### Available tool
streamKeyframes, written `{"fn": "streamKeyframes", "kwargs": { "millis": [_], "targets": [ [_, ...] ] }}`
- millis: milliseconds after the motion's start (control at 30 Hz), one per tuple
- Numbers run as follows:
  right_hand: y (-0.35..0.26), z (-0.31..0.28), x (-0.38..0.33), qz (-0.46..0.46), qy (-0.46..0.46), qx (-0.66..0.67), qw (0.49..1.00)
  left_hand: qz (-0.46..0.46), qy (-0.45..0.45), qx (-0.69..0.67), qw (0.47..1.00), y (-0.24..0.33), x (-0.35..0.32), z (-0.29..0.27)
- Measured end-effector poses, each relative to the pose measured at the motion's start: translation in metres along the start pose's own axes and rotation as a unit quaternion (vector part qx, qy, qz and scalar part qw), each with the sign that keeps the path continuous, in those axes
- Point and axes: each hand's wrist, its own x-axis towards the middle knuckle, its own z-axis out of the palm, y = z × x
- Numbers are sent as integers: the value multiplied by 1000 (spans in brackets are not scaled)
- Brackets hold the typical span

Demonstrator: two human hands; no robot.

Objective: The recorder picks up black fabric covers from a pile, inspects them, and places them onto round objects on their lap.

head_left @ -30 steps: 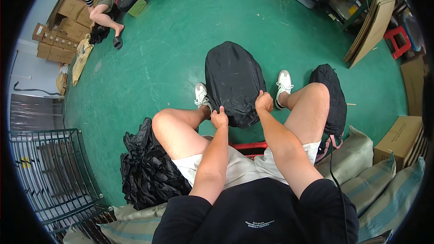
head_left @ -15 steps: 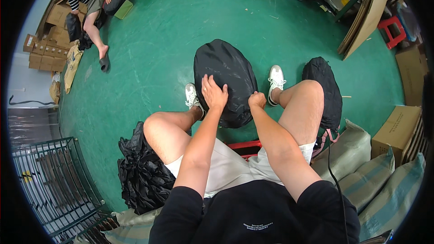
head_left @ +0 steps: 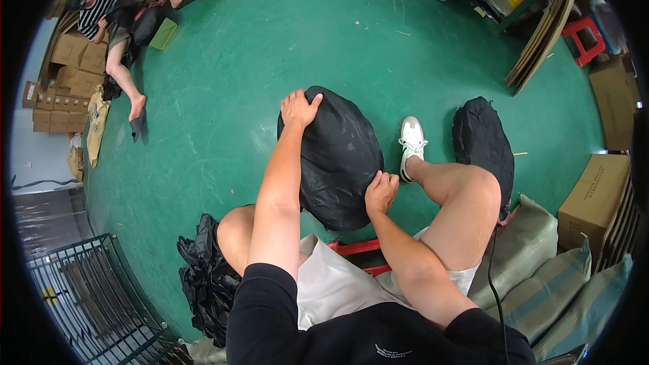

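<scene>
A large oval black fabric bundle (head_left: 341,155) stands tilted on the green floor between my legs, its surface smooth and slightly creased. My left hand (head_left: 297,108) is closed over its far left edge, with the thumb on the near face and the fingertips partly hidden. Lower down on the right side, my right hand (head_left: 382,192) grips the bundle's edge with bent fingers. A similar, narrower black bundle (head_left: 483,138) lies beyond my right knee. Crumpled black plastic (head_left: 206,277) is heaped beside my left leg.
A red stool (head_left: 358,248) shows beneath me. Woven sacks (head_left: 520,250) and a cardboard carton (head_left: 589,192) stand at right. Near left is a dark metal rack (head_left: 101,290). Another person (head_left: 111,10) sits by stacked cartons (head_left: 67,84) at the far left.
My left hand has moved from the bundle's face to its far left edge. The bundle sits lower in view, my right hand has shifted down, and my left shoe is now hidden.
</scene>
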Motion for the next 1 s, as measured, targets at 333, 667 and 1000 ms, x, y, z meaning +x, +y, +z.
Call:
{"fn": "streamKeyframes", "kwargs": {
  "millis": [333,667,1000],
  "targets": [
    [2,1,3,23,-17,8,1000,171,-47,34,983,47,7,22],
    [5,1,5,33,-23,18,999,211,72,31,974,19,-67,42],
    [-5,1,7,81,-6,33,996,184,56,43,980,5,-175,44]
  ]
}}
